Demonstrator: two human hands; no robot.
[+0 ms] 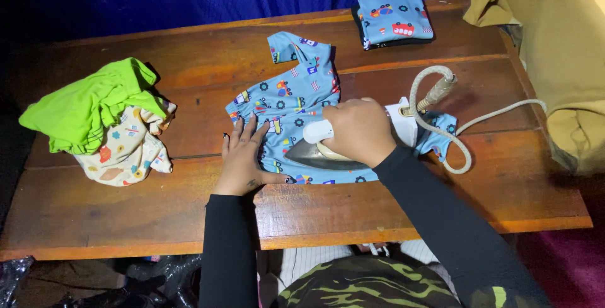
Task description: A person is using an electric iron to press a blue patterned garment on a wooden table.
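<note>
Dark blue cloth hangs behind a worn wooden plank tabletop [126, 213], lit from above.

Fingers of the right hand [358, 130] are wrapped tight around the handle of a white and metal clothes iron [328, 151], whose soleplate rests flat on a small light-blue cotton garment printed with cars and gears [287, 97]. The left hand [242, 153] lies open, fingers [239, 133] spread and pressed flat on the garment's left part, pinning it. The garment sits at the middle of the tabletop, a sleeve pointing toward the far edge.

It looks thin, soft and light, likely to slide or bunch, so flat pressure near its edges or a pinch at a hem suits it. By contrast, the iron seems heavy, rigid and probably hot; only its handle is safe to grip.

A pale braided cord [441, 128] loops off toward the right edge. A folded piece of matching print [392, 18] lies near the far right corner, and a crumpled lime-green and cream pile [101, 122] sits near the left edge.
</note>
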